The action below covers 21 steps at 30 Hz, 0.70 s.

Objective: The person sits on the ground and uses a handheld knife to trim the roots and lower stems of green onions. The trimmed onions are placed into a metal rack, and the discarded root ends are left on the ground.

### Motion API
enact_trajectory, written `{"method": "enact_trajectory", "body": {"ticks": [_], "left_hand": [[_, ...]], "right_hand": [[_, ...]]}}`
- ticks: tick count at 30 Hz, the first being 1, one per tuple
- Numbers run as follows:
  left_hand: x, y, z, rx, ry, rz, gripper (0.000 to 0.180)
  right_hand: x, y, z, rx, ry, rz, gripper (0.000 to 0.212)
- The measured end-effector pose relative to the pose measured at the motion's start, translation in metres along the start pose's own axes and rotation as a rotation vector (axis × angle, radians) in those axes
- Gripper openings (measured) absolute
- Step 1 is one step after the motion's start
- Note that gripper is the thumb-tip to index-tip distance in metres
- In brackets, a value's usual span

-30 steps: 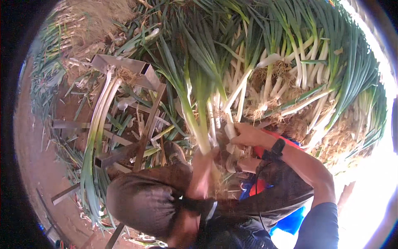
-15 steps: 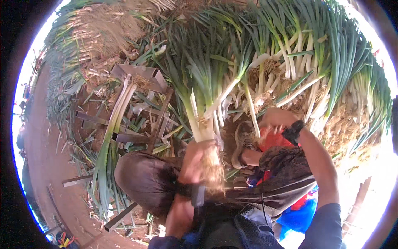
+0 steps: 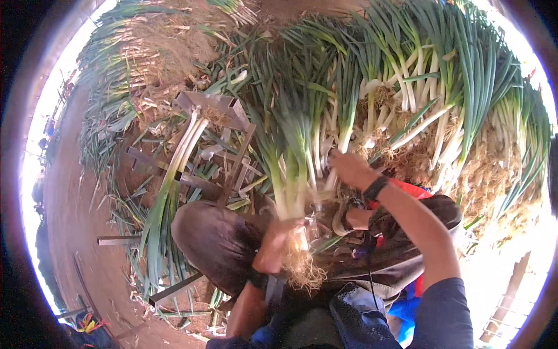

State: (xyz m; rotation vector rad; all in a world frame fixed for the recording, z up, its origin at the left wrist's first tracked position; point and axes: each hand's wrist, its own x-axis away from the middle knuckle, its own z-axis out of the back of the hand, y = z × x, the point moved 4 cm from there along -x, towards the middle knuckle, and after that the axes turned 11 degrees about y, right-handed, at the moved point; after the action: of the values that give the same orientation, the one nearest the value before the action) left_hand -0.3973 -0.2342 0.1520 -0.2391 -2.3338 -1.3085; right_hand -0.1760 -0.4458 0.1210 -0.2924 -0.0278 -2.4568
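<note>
My left hand [image 3: 279,235] was closed around a green onion bunch [image 3: 286,195], right of the metal frame [image 3: 203,185], roots [image 3: 304,271] below the fist. Farther right of that frame, my right hand [image 3: 350,171] curled at a stalk [image 3: 346,137]; grip undetermined.

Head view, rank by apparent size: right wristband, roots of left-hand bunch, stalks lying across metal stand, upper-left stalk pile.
1. Upper-left stalk pile
2. Lying stalks
3. Bunch roots
4. Right wristband
</note>
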Motion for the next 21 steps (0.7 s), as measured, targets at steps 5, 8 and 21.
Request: {"method": "enact_trajectory", "body": {"ticks": [5,8,21], "left_hand": [[0.021,0.030,-0.015,0.044,-0.017,0.006,0.040],[0.030,0.055,-0.035,-0.063,-0.196,0.029,0.038],[0.046,0.227,-0.006,-0.373,0.182,-0.425,0.051]], "right_hand": [[0.067,0.057,0.034,0.214,-0.226,0.059,0.053],[0.067,0.025,0.058,0.076,-0.071,0.038,0.074],[0.071,-0.126,0.227,-0.894,0.592,0.524,0.039]]}}
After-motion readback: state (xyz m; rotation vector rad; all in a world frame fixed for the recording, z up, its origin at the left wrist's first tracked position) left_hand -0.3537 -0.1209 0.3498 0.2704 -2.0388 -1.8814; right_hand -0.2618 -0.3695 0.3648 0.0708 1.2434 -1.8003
